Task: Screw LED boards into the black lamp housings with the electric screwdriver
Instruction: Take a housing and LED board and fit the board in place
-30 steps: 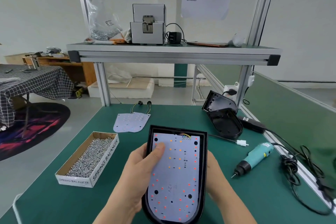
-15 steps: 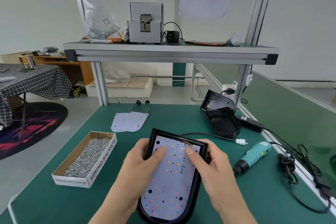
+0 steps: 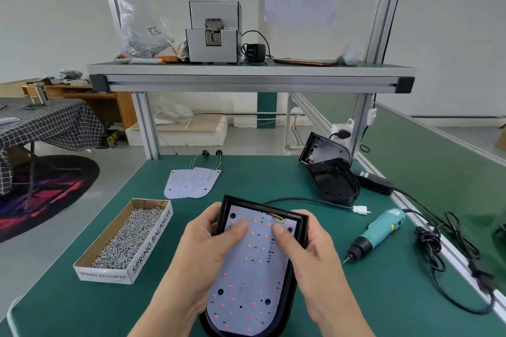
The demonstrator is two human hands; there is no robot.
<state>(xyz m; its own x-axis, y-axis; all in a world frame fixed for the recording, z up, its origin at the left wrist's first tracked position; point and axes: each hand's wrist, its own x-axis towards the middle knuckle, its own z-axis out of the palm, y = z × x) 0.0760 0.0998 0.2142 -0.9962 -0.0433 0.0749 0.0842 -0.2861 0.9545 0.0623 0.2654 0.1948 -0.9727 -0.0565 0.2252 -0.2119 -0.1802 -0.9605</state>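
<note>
Seating step, by the look of it, with the board's holes seemingly empty. Holding the black housing [image 3: 300, 223] over the near middle of the green table [image 3: 82, 306], LED board [image 3: 246, 282] lying inside it. Gripping with the left hand [image 3: 208, 249] curled round the left rim and the right hand [image 3: 315, 262] curled round the right rim, both thumbs pressing on the board's far end. Next, probably: line up the holes, free the right hand, reach right for the electric screwdriver [image 3: 380, 230], then left for a screw from the box [image 3: 152, 243].
</note>
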